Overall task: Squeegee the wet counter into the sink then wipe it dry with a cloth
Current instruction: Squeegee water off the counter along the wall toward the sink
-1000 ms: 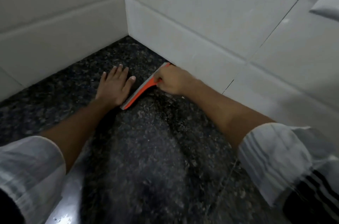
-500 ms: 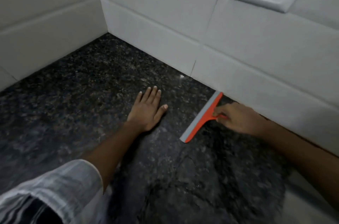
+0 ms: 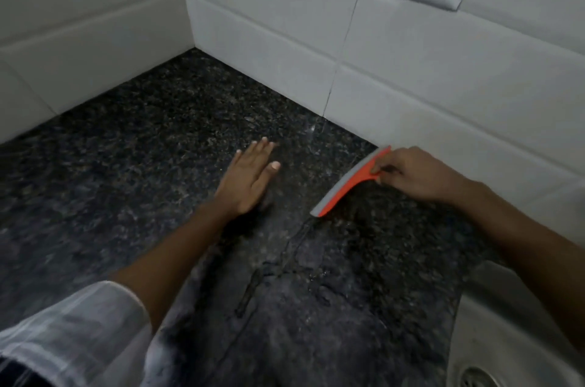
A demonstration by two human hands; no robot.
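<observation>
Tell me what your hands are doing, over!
Right hand gripping orange squeegee, blade on wet granite counter by the wall. Left hand flat on counter, open. Sink at lower right, path clear. No cloth in view.

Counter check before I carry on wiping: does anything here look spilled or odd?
Only water: thin streaks on the counter trail from the squeegee blade's near end toward the sink. Nothing else stands out.

The right hand (image 3: 418,173) grips the orange squeegee (image 3: 349,182), its blade on the dark speckled worktop (image 3: 126,165) near the tiled wall (image 3: 411,76). The left hand (image 3: 248,177) lies flat, fingers spread, beside it. A sink (image 3: 493,323) shows at lower right.
</observation>
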